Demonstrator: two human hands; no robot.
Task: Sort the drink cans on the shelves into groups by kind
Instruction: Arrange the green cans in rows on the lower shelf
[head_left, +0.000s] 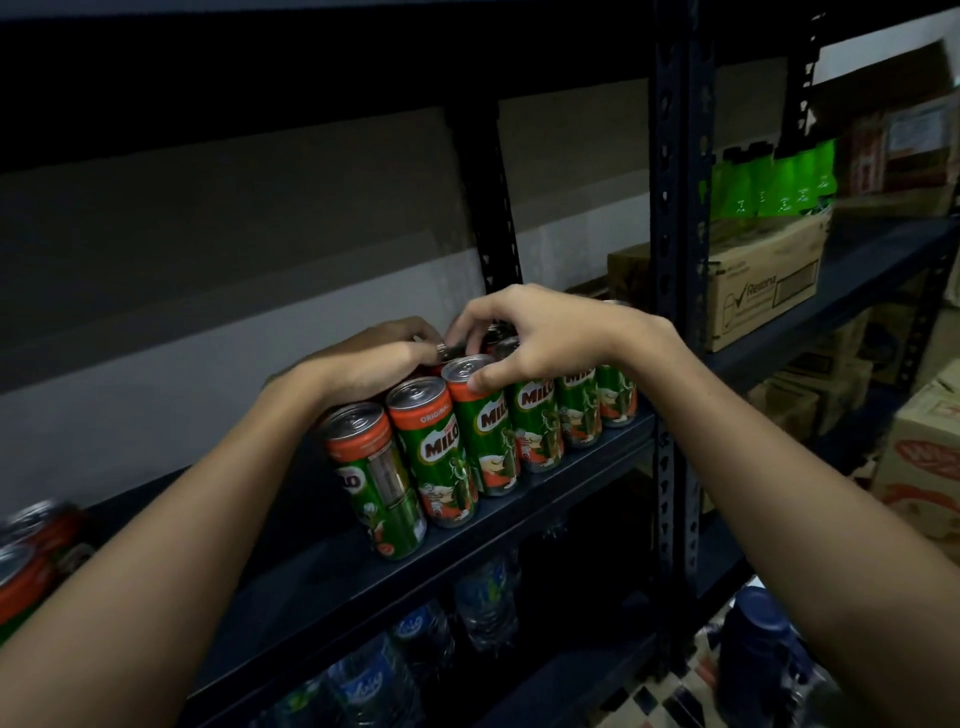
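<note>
cans: green Milo cans with orange tops, silver lids, all upright
layout: front row along the edge of the dark shelf, touching side by side; more cans behind, mostly hidden
stray: blurred orange-topped cans at far left, well apart

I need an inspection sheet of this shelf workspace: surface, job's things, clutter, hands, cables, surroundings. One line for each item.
Surface: dark metal shelf, front edge bare.
Job's things: row of green Milo cans upright along the shelf front; more cans behind, mostly hidden; blurred cans at far left.
Clutter: nothing seen.
Hands: left hand rests on the can tops; right hand, fingers curled round a can top in the back row.
Cables: nothing seen.
Surroundings: cardboard boxes and green packets on the right shelf; water bottles below.
</note>
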